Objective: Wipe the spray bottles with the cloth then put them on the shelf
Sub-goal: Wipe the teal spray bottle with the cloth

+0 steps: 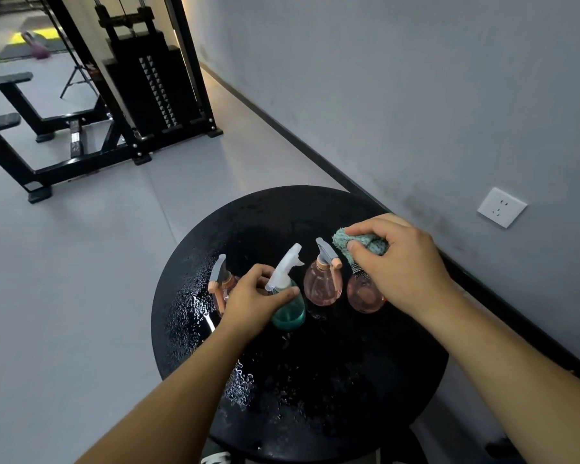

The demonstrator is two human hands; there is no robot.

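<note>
Several spray bottles stand in a row on a round black table (315, 396) wet with droplets. My left hand (253, 301) grips the neck of the teal bottle (290, 311), which has a white trigger head. Behind that hand stands a pink bottle (220, 289), partly hidden. A second pink bottle (322, 286) stands to the right of the teal one. My right hand (402, 262) holds a bunched teal cloth (355, 244) on top of the rightmost pink bottle (364, 298), whose head is hidden.
A grey wall with a white socket (502, 207) runs close along the table's right side. A black weight machine (148, 82) and bench frames (21, 135) stand on the grey floor at the far left. No shelf is in view.
</note>
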